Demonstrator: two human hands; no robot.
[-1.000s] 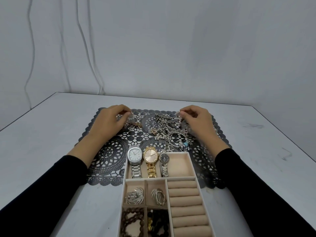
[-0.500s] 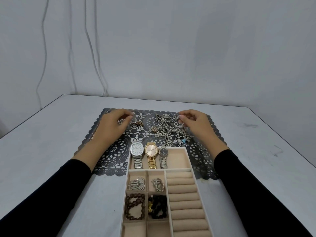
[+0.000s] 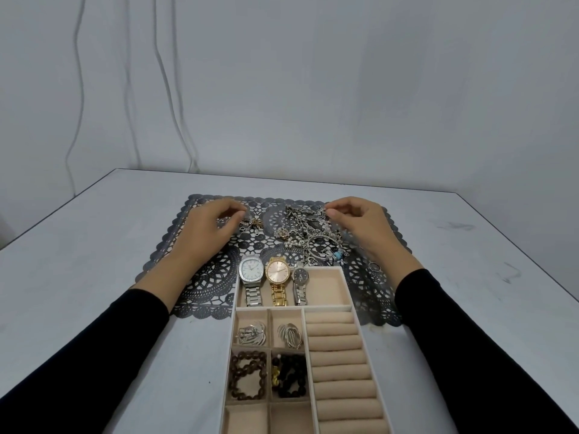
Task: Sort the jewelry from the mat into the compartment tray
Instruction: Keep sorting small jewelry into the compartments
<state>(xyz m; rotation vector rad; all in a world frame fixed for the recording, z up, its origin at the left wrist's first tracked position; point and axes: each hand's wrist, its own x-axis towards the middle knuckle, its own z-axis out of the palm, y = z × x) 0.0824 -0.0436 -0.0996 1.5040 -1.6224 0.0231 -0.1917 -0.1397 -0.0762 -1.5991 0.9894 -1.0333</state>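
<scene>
Your left hand [image 3: 206, 227] rests on the far left part of the dark lace mat [image 3: 200, 277], fingers curled with thumb and fingertips close together just beside a small gold-toned piece [image 3: 250, 225]. You cannot tell from here whether it actually grips anything. Your right hand [image 3: 363, 227] is on the far right part of the mat, thumb and forefinger pinched together on a thin strand at the far edge of the tangle of jewelry [image 3: 310, 236]. That tangle of chains, pearls and a bangle with blue beads lies on the mat between your hands, just beyond the tray. A lone ring [image 3: 374, 266] sits on the mat near your right wrist.

The compartment tray [image 3: 233, 339] stands on the tabletop [image 3: 94, 261] nearest you, its far end overlapping the mat's near edge. In its wide far compartment three watches lie side by side: a silver watch [image 3: 250, 270] on the left, a gold watch [image 3: 278, 270] in the middle and a small dark-faced watch [image 3: 300, 275] to their right, their faces propped on the tray's far rim. Below them, two small compartments each hold silver brooches [image 3: 252, 336]. The next pair holds a brown bead bracelet [image 3: 246, 375] on the left and a black bead bracelet [image 3: 289, 375] on the right. Padded ring rolls [image 3: 338, 355] fill the tray's right column.
</scene>
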